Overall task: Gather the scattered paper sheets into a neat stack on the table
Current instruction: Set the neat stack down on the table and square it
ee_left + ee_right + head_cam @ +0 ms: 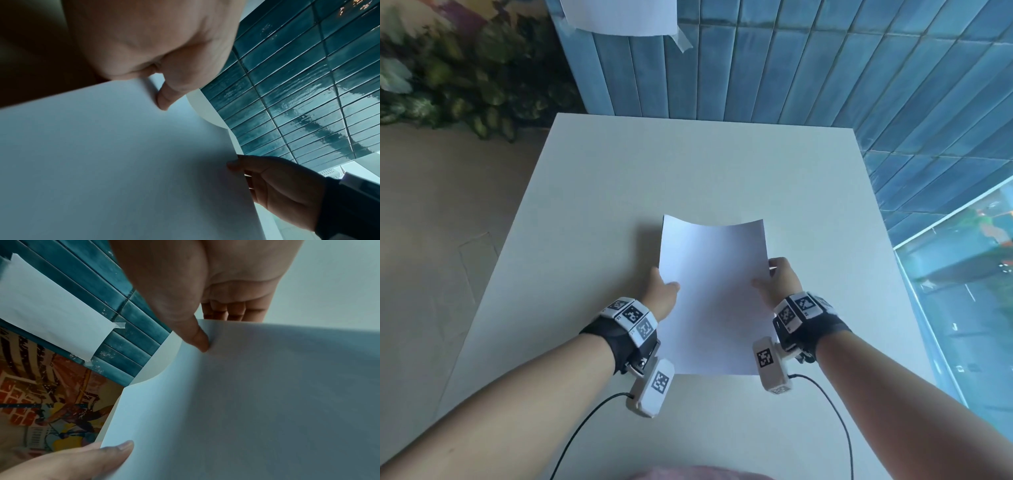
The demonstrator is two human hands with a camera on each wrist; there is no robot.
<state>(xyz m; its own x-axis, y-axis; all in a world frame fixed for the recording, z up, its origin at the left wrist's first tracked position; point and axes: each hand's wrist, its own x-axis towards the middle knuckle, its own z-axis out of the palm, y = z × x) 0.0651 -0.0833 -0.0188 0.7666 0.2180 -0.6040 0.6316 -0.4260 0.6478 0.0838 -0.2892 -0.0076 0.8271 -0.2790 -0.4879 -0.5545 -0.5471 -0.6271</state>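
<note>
White paper sheets [714, 291] are held together as one pile above the middle of the white table [619, 192], their far edge sagging in a curve. My left hand [662, 291] pinches the pile's left edge, thumb on top, fingers hidden beneath. My right hand [779, 281] pinches the right edge the same way. In the left wrist view the thumb [164, 99] presses on the paper [113, 162], and a second sheet edge [201, 110] shows behind. In the right wrist view the thumb [198, 337] lies on the paper [246, 402] with fingers below.
Another white sheet [619, 15] is taped to the blue tiled wall [791, 68] behind the table. Leafy plants [448, 85] stand at the back left over a beige floor [431, 222]. A window [969, 291] runs along the right. Cables [835, 404] trail from both wrist bands.
</note>
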